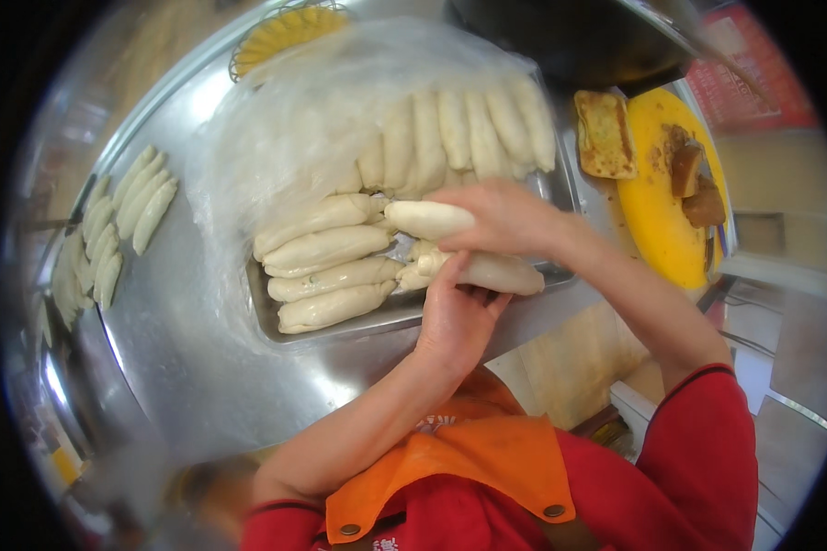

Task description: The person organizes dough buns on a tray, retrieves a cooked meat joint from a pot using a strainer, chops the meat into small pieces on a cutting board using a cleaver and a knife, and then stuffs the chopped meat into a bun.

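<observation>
My right hand (pixel 503 215) grips a pale dough roll (pixel 429 219) by one end, its other end pointing left over the metal tray (pixel 344 326). Just below it, my left hand (pixel 455 322) is at another dough roll (pixel 503 271) near the tray's front right, fingers curled under it and thumb on its side. Several oily dough rolls (pixel 327 249) lie side by side in the tray's left part. At its back, more rolls (pixel 455 131) stand in a row, partly covered by a clear plastic sheet (pixel 276 124).
The tray rests on a shiny metal worktop (pixel 200 386). Smaller dough strips (pixel 145 196) lie at the far left. A yellow board (pixel 651 200) at right bears brown chunks (pixel 701 200), beside a browned flatbread (pixel 605 134). A wire basket (pixel 289 38) and a dark pan (pixel 572 41) stand behind.
</observation>
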### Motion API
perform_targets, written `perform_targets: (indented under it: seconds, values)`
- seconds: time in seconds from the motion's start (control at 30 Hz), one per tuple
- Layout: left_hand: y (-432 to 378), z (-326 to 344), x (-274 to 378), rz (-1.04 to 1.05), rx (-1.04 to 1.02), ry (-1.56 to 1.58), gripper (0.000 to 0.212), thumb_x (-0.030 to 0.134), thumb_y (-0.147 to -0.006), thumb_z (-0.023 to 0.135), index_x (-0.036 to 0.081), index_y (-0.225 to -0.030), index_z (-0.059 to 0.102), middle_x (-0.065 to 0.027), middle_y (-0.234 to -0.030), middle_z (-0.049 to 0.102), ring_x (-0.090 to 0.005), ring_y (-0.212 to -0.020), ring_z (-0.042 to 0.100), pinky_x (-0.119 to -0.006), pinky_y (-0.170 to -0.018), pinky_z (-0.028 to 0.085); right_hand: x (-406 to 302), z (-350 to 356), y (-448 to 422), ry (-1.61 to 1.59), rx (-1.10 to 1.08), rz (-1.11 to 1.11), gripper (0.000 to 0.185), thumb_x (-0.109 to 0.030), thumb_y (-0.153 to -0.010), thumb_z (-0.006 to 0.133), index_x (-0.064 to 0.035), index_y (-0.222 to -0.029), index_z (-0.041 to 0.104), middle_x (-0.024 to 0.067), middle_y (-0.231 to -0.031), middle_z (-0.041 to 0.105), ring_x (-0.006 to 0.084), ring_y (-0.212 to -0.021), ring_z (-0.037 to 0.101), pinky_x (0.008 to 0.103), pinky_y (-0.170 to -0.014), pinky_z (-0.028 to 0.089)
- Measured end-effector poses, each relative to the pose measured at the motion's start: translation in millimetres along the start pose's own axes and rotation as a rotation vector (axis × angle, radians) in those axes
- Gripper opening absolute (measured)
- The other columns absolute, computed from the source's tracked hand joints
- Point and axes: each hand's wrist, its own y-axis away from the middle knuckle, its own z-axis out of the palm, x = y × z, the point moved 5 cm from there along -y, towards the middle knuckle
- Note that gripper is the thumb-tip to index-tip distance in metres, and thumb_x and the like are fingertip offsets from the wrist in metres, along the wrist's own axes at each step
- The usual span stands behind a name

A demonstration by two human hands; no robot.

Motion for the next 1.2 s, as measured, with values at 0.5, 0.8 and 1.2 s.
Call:
perform_targets:
  seconds: [0.5, 0.8, 1.2]
  values:
    - [3, 2, 12, -0.138, -0.062, 0.154, 0.058, 0.042, -0.092, 0.031, 0.002, -0.133, 0.024, -0.016, -0.134, 0.031, -0.0318, -0.122, 0.033, -0.045, -0.103, 0.029, 15, 40, 57, 0.502, 0.513, -0.263, 0.068, -0.044, -0.073, 0.059, -0.0111, -0.13, 0.04, 0.0143, -0.136, 0.033, 0.0337, -0.124, 0.032, 0.0489, -0.102, 0.022]
    - [7, -19, 24, -0.294, 0.004, 0.129, 0.065, 0.045, -0.091, 0.036, -0.003, -0.133, 0.02, -0.0191, -0.13, 0.031, -0.0301, -0.117, 0.037, -0.044, -0.102, 0.031, 21, 51, 47, 0.459, 0.404, -0.474, 0.067, -0.035, -0.068, 0.066, -0.0128, -0.127, 0.044, 0.0149, -0.135, 0.034, 0.0334, -0.125, 0.031, 0.048, -0.103, 0.023]
    - [111, -82, 109, -0.068, -0.142, -0.373, 0.049, 0.025, -0.09, 0.048, -0.001, -0.13, 0.033, -0.0157, -0.122, 0.048, -0.0238, -0.106, 0.052, -0.035, -0.09, 0.044, 6, 50, 51, 0.579, 0.238, -0.458, 0.066, -0.031, -0.064, 0.071, -0.0124, -0.123, 0.049, 0.0179, -0.137, 0.032, 0.036, -0.125, 0.032, 0.0505, -0.101, 0.025]
